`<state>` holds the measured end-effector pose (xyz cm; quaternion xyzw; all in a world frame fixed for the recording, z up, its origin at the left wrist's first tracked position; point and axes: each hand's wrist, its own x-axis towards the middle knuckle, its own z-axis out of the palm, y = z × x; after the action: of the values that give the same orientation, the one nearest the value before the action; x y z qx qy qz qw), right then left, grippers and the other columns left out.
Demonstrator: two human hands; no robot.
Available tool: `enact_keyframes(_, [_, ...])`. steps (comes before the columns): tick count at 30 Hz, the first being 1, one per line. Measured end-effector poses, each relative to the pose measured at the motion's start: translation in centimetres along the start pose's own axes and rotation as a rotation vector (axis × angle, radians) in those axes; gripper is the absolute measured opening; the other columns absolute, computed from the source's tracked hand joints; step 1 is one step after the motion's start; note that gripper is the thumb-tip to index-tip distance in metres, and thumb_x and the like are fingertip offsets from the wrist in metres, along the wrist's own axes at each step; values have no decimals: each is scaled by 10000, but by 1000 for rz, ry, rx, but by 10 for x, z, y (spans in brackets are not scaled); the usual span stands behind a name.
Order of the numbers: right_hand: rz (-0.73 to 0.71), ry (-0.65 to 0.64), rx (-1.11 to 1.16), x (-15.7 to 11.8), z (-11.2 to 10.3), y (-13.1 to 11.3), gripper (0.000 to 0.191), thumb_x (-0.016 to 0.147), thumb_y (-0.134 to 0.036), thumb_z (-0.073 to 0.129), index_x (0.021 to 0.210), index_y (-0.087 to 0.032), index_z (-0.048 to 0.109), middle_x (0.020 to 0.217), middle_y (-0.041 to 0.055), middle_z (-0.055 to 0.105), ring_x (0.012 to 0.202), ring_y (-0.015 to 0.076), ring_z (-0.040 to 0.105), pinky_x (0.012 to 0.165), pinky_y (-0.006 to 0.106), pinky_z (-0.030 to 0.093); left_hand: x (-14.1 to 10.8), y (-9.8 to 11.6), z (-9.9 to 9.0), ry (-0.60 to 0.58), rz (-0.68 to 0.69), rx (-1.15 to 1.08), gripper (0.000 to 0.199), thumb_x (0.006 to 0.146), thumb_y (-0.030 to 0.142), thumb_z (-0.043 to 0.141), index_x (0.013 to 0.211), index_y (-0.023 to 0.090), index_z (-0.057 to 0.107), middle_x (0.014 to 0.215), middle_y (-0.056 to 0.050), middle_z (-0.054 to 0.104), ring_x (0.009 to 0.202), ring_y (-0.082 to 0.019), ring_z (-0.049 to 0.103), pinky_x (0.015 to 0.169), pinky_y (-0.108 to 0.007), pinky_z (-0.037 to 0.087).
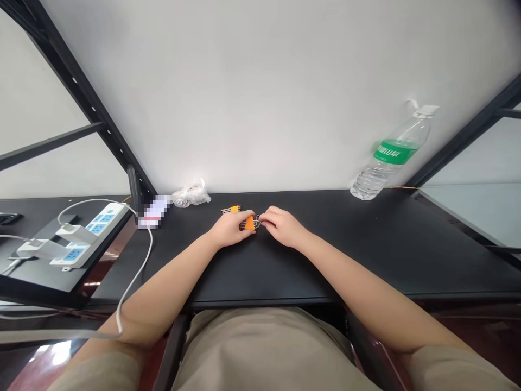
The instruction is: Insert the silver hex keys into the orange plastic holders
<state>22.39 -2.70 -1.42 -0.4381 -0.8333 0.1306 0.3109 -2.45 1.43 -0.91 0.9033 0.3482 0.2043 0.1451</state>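
Note:
Near the middle of the black table, my left hand (231, 229) is closed on an orange holder (249, 222) with thin metal pieces in it. My right hand (283, 225) pinches a small metal piece (258, 220) at the holder's right side; its exact shape is too small to tell. A second orange piece (235, 208) with dark rods lies just behind my left hand, partly hidden by it.
A clear bottle (393, 152) with a green label stands at the back right. Crumpled clear plastic (191, 194) and a blurred packet (154, 212) lie at the back left. A power strip (91, 233) and white cable (140, 269) are at the left; the cable crosses my left forearm.

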Motion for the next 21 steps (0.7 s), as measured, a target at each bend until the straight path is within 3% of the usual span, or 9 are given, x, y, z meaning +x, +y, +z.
enact_keyframes(4, [23, 50, 105, 2, 2, -1, 185, 951, -142, 525, 1063, -230, 643, 1012, 53, 632, 849, 186, 590, 797, 330, 501, 2, -2, -2, 57, 38, 6, 432, 874, 450, 735, 1255, 267, 643, 961, -40, 684, 900, -223, 647, 841, -332, 503])
enact_keyframes(11, [-9, 9, 238, 4, 9, -5, 242, 903, -125, 559, 1106, -236, 631, 1057, 49, 632, 883, 181, 616, 812, 324, 528, 3, 11, 4, -34, 80, -21, 415, 885, 455, 730, 1244, 257, 668, 883, -38, 665, 879, -230, 640, 786, -334, 494])
enact_keyframes(15, [76, 26, 81, 4, 6, 16, 281, 949, -163, 553, 1175, -245, 697, 1153, 66, 615, 918, 184, 620, 859, 345, 527, 3, 3, 4, -29, -10, -17, 524, 892, 457, 703, 1374, 278, 598, 1019, -44, 717, 894, -230, 669, 828, -355, 524])
enact_keyframes(18, [117, -85, -73, 3, 3, 38, 320, 967, -201, 575, 1226, -288, 743, 1173, 68, 597, 956, 199, 617, 875, 366, 523, 2, -8, 1, 0, -61, -41, 540, 876, 389, 690, 1393, 277, 582, 1147, -37, 726, 896, -211, 687, 876, -356, 541])
enact_keyframes(21, [108, -135, -155, 2, 3, 48, 302, 992, -233, 564, 1203, -301, 769, 1165, 72, 598, 1015, 220, 606, 881, 372, 516, 2, -14, 0, 29, -91, -35, 543, 841, 342, 686, 1371, 261, 598, 1132, -32, 725, 895, -208, 689, 868, -343, 546])
